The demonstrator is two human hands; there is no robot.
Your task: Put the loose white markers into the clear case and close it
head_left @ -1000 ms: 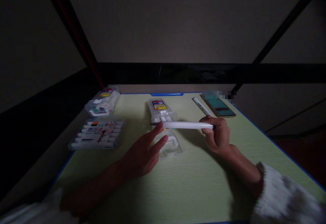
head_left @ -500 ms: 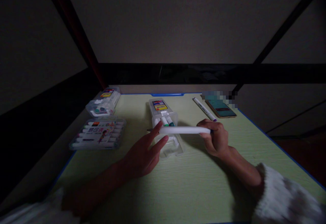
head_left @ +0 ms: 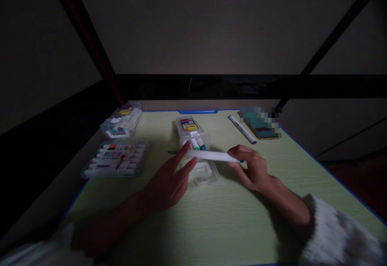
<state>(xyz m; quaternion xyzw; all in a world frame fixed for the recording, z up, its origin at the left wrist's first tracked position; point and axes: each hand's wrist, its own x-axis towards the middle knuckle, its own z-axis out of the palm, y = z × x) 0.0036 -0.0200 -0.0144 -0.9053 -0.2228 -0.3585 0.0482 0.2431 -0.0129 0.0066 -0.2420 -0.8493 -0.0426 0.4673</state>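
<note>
A white marker (head_left: 208,156) is held level above the table, its thin dark tip pointing left. My right hand (head_left: 252,167) pinches the marker's right end between thumb and fingers; a bit of dark shows at that end. Near the tip, my left hand (head_left: 171,181) has the marker between its fingers, one above it and another below. Behind the marker lies a clear plastic marker case (head_left: 190,126) with a yellow, red and blue label. Its lid (head_left: 202,173) is open toward me, and green and teal marker ends (head_left: 202,147) show in the opening.
Another clear marker case (head_left: 122,120) sits at the table's back left. Nearer lies a flat pack of markers (head_left: 115,159). At the back right are a loose white marker (head_left: 242,129) with a purple end and a phone (head_left: 261,126). The pale green table (head_left: 211,221) has a blue edge.
The marker has shifted slightly left and its right end has dipped. My right hand has moved left with it, its fingers less curled. My left hand has barely moved.
</note>
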